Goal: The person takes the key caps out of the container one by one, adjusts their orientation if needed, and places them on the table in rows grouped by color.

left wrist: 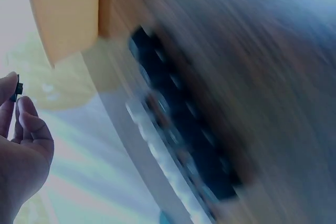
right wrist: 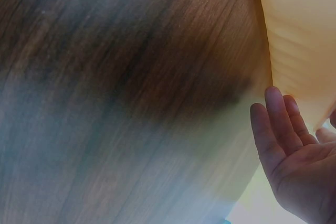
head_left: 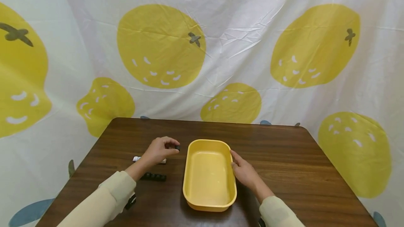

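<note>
My left hand [head_left: 159, 150] pinches a small black piece [head_left: 177, 148] between thumb and fingertips, left of the yellow tub's far part. In the left wrist view the piece [left wrist: 18, 87] shows dark between the fingers; its kind is unclear. The yellow plastic tub [head_left: 188, 185] stands on the table, with nothing visible inside. At its right side, my right hand [head_left: 245, 172] holds the rim, thumb at the edge. Several of that hand's fingers [right wrist: 283, 121] extend along the outer wall in the right wrist view.
A row of small black blocks [head_left: 156, 177] lies left of the tub. Behind it is a white row [head_left: 136, 158], partly hidden by the left forearm. The brown wood-grain table [head_left: 284, 160] meets a lemon-print curtain [head_left: 233, 62] at the back.
</note>
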Demonstrator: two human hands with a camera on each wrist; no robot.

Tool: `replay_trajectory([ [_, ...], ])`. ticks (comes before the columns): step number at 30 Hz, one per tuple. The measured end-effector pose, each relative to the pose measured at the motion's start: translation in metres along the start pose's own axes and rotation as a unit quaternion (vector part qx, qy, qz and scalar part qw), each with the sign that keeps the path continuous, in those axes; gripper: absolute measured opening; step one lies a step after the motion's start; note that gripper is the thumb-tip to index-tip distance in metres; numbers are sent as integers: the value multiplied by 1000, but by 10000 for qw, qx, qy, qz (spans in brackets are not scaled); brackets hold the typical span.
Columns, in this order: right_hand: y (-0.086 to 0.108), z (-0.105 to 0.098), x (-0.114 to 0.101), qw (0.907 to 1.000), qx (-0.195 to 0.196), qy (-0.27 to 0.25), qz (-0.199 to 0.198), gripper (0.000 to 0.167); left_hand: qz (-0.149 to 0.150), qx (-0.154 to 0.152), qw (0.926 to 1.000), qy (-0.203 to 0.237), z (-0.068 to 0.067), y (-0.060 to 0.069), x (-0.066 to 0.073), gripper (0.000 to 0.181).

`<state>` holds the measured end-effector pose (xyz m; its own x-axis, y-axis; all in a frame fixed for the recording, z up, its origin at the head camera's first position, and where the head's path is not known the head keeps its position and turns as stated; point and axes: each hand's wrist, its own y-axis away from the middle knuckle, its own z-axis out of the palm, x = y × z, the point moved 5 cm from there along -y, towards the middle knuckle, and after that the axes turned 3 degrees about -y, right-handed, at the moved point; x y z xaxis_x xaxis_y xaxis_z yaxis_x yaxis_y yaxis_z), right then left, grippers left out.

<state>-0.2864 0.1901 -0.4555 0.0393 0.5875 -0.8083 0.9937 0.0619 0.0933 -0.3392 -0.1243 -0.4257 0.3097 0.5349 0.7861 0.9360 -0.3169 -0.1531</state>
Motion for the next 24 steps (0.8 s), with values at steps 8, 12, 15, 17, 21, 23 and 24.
replay_trajectory([
  [8, 0, 0, 0, 10000, 0, 4, 7, 53, -205, 284, 9981, -513, -42, 25, -31, 22],
  [12, 0, 0, 0, 10000, 21, -24, 20, 53, -423, 324, 9956, -773, -59, 42, -49, 23],
  [15, 0, 1, 0, 10000, 17, -28, 21, 53, -558, 317, 9929, -1000, -69, 54, -63, 22],
  [17, 0, 1, 0, 10000, 21, -15, 10, 53, -562, 271, 9914, -1148, -74, 62, -71, 21],
  [21, 1, 0, 0, 10000, 34, -14, 33, 53, -417, 107, 9896, -1372, -80, 72, -83, 18],
  [23, 1, 0, 0, 10000, 31, -25, 46, 53, -400, 32, 9895, -1386, -81, 75, -88, 16],
  [24, 1, 0, 0, 10000, 27, -32, 51, 53, -411, -1, 9897, -1371, -82, 76, -90, 15],
])
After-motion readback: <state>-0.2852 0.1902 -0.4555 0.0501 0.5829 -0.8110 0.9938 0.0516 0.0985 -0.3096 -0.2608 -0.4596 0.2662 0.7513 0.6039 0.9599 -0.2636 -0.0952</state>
